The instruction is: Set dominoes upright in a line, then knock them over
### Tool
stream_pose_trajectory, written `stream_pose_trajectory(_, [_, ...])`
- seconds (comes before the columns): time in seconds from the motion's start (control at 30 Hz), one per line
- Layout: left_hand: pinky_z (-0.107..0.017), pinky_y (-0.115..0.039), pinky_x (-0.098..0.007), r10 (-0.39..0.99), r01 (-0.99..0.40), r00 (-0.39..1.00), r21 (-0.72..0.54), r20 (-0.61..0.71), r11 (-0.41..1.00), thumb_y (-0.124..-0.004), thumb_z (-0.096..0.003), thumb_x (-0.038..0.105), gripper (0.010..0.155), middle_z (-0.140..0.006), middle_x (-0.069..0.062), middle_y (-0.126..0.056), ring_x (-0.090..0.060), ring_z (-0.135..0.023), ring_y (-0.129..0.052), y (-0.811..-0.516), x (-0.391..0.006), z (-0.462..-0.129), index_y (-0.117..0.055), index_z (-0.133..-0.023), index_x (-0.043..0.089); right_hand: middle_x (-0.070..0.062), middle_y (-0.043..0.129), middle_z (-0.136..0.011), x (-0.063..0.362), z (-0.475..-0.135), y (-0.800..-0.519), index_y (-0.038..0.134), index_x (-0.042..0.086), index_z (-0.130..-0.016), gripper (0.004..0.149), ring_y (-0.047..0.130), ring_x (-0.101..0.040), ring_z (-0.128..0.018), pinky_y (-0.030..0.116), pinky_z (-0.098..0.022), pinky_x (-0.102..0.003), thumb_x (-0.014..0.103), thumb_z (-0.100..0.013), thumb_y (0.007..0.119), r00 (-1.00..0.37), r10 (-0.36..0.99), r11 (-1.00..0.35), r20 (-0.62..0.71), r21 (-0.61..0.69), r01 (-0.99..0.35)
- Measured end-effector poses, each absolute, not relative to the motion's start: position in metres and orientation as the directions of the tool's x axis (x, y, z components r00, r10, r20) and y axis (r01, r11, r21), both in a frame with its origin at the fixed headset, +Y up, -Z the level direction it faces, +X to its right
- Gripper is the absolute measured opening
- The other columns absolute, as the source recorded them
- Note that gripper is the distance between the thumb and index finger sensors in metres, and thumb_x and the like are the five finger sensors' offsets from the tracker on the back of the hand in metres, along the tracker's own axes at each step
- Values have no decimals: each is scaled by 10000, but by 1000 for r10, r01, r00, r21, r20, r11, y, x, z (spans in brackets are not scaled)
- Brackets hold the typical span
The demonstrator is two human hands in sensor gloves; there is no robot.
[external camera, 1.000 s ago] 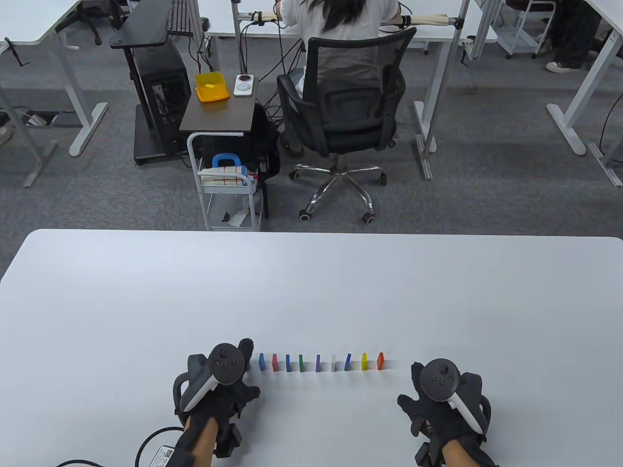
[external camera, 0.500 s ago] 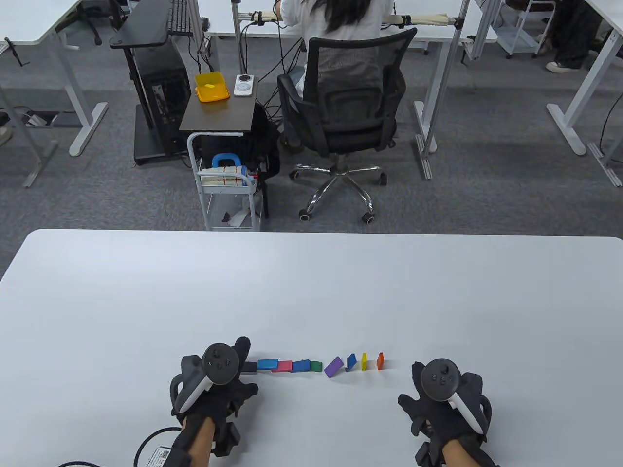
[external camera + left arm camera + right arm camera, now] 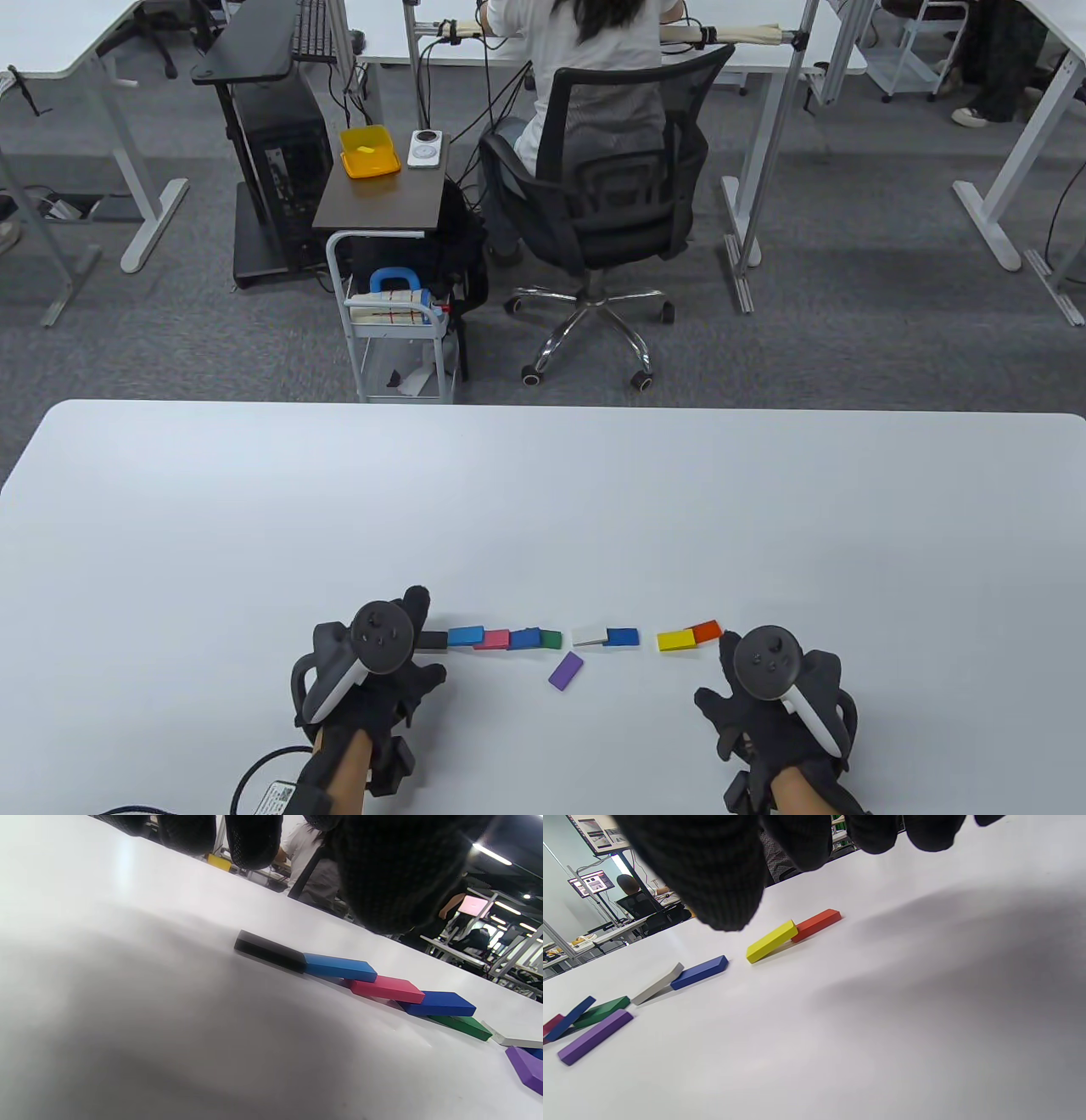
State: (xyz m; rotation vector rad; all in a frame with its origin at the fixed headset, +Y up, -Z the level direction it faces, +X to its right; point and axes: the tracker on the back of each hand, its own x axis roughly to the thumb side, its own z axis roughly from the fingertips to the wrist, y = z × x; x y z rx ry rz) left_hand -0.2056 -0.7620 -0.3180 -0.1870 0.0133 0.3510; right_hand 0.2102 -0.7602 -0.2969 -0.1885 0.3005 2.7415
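All the dominoes lie flat on the white table (image 3: 543, 509) in a rough row. From the left come a black one (image 3: 433, 641), light blue (image 3: 466, 635), pink (image 3: 492, 639), dark blue (image 3: 524, 638) and green (image 3: 551, 638), each overlapping the one after it. A white one (image 3: 587, 636) leans on another blue one (image 3: 620, 637). The yellow one (image 3: 676, 640) leans on the orange one (image 3: 706, 631). A purple one (image 3: 565, 671) lies out of line, nearer me. My left hand (image 3: 416, 679) sits by the black domino and holds nothing. My right hand (image 3: 747, 722) rests near the orange domino, empty.
Beyond the table's far edge, a person sits in a black office chair (image 3: 611, 195). A small white cart (image 3: 399, 340) stands to its left. The wide table surface stretches behind the dominoes.
The standing row has toppled from left to right. Half a second ago the right-hand dominoes still stood; now all lie flat and the purple one has slid out towards me. Both hands barely moved.
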Motion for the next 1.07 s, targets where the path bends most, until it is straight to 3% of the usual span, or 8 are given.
stream_pose_trajectory(0.47, [-813, -480, -623, 245, -242, 969, -62, 35, 968, -811, -356, 593, 892, -1228, -78, -348, -463, -1112, -412, -748, -185, -311, -306, -1063, 393, -262, 260, -1113, 205, -294, -756, 418, 167, -1104, 873, 315, -621, -970, 352, -706, -709, 499, -408, 829, -921, 371, -921, -118, 83, -381])
stream_pose_trajectory(1.07, [-815, -458, -627, 258, -252, 965, -120, 38, 960, -801, -361, 602, 895, -1229, -86, -300, -475, -1109, -363, -755, -180, -313, -286, -1063, 393, -259, 250, -1113, 205, -297, -764, 428, 170, -1103, 867, 322, -618, -973, 358, -708, -707, 499, -408, 828, -932, 333, -928, -142, 124, -351])
